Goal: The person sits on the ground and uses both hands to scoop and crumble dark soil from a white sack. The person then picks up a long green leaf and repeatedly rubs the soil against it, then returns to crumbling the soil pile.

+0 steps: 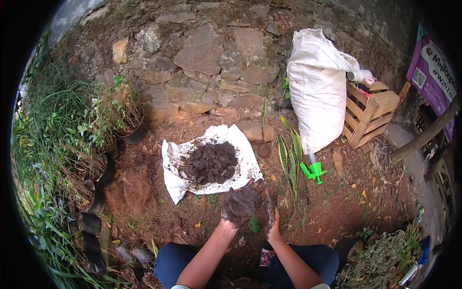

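My left hand [228, 216], palm up and smeared with mud, carries a rounded clump of dark, wet soil-like material [241, 203]. Just to its right, my right hand [272, 211] is held edge-on, muddy, with its fingers stretched forward and nothing visible in it. Both hands are near the front edge of a white plastic sack sheet [249, 159] spread on the ground. On that sheet lies a heap of the same dark, moist material [211, 162]. The clump hides most of my left palm.
Variegated snake plant leaves [291, 159] and a green sprayer head [315, 171] lie to the right. Behind them stand a full white woven sack [316, 90] and a wooden crate [371, 112]. Potted plants [122, 112] line the left; reddish-brown fibre [128, 193] lies near them. A stone wall [202, 54] rises behind.
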A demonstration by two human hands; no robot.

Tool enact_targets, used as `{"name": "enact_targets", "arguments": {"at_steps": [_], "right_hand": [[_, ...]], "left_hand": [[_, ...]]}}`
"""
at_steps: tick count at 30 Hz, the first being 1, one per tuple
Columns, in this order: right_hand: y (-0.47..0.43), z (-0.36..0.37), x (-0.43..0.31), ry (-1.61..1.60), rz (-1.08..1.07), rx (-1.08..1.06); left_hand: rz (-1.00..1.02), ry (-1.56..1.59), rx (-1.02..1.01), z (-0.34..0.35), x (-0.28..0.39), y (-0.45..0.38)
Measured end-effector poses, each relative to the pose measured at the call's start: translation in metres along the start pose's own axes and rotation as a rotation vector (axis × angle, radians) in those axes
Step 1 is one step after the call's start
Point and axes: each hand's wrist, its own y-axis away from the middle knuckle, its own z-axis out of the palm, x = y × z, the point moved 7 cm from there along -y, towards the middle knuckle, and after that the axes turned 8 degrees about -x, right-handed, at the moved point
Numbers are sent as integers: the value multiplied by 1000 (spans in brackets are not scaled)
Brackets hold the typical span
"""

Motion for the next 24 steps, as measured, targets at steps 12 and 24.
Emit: {"name": "enact_targets", "arguments": {"at_steps": [12, 24], "right_hand": [[-44, -30, 6, 462, -112, -211], [-14, 39, -60, 1322, -280, -338]], "left_hand": [[-248, 424, 88, -17, -23, 2], [-272, 89, 255, -34, -16, 16]]}}
